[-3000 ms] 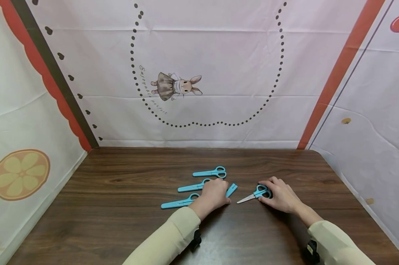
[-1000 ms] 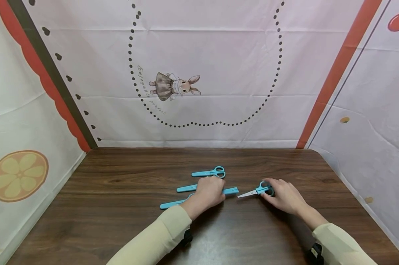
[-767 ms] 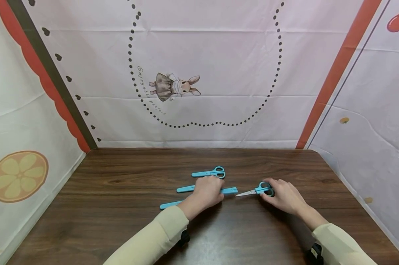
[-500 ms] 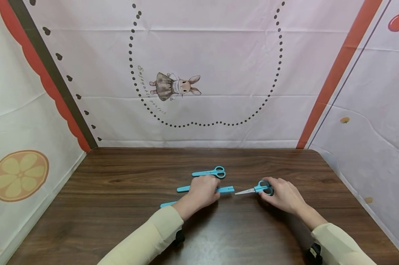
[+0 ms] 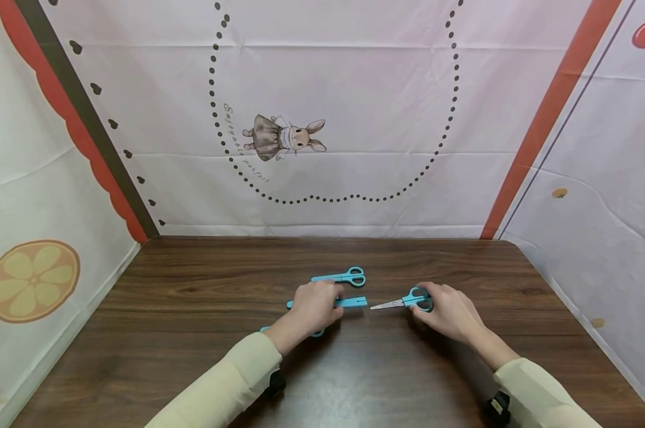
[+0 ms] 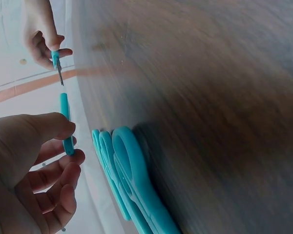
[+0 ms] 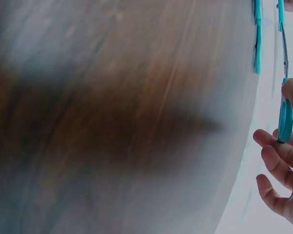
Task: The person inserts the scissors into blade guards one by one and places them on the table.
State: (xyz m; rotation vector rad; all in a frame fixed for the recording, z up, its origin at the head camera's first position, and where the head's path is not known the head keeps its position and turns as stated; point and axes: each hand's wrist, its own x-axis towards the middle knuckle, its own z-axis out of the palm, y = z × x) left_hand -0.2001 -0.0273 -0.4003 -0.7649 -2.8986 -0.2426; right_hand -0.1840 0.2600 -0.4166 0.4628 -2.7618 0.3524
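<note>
My left hand (image 5: 312, 304) pinches a light-blue blade cover (image 5: 354, 302) between thumb and fingers, its slotted end facing right. My right hand (image 5: 453, 312) grips a pair of scissors (image 5: 390, 304) by the blue finger loops. Their silver blades are together and point left, the tip just short of the cover's mouth in the head view. In the left wrist view, the cover (image 6: 65, 109) and the scissors (image 6: 56, 59) stand roughly in line, above the tabletop. The right wrist view shows the blades (image 7: 284, 48) close to the cover's end, with thumb and fingers on the loops.
Three more blue scissors with covers lie left of centre on the brown wooden table (image 5: 194, 356): the back pair (image 5: 356, 277), the middle pair (image 5: 289, 305) and the front pair (image 5: 318, 333). My left hand and forearm partly hide them. Printed cloth (image 5: 381, 119) hangs behind the table.
The cover has turned from slanted to nearly level and moved left with my left hand. My right hand has brought the scissors left, their blades now flatter and closer to the cover's mouth.
</note>
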